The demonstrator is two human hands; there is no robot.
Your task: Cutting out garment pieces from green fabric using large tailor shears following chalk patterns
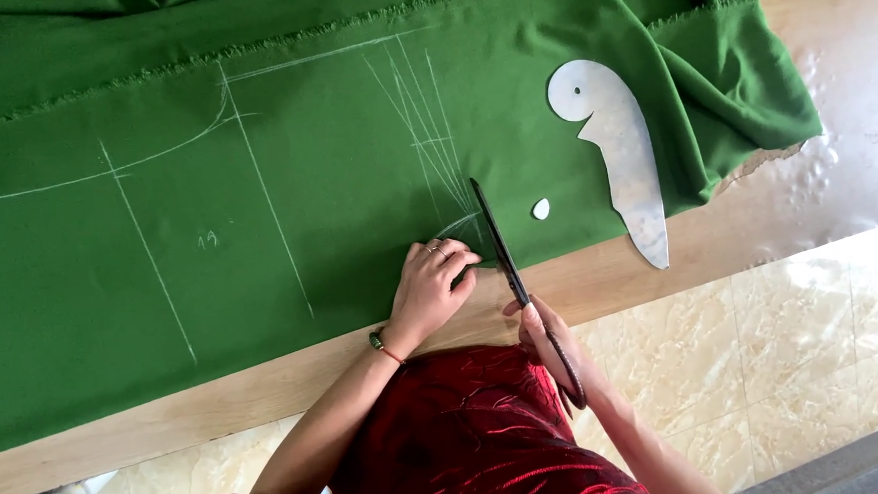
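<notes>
Fingers (448, 260) of the left hand (428, 290) lie curled and pressed flat on the green cloth (285, 175), pinning it at the near edge of the counter (601, 279), touching nothing else. Just to their right, the right hand (554, 346) grips the handles of the scissors (508, 263), its fingers closed through the loops; the dark blades run away from the person, closed or nearly so, their tip at the foot of a fan of chalk lines (428, 127).

From the head view, the risks look plain. The left fingers sit very near the blades, so a quick snip could nick them. If the pinning hand lifts, the cloth could creep and the cut wander off the chalk. The far right end of the cloth hangs bunched over the counter's side, and its weight could drag the piece sideways. A small white chalk piece (541, 209) and a curved metal ruler (619, 152) rest to the right of the scissors, and a tug could shift them.
</notes>
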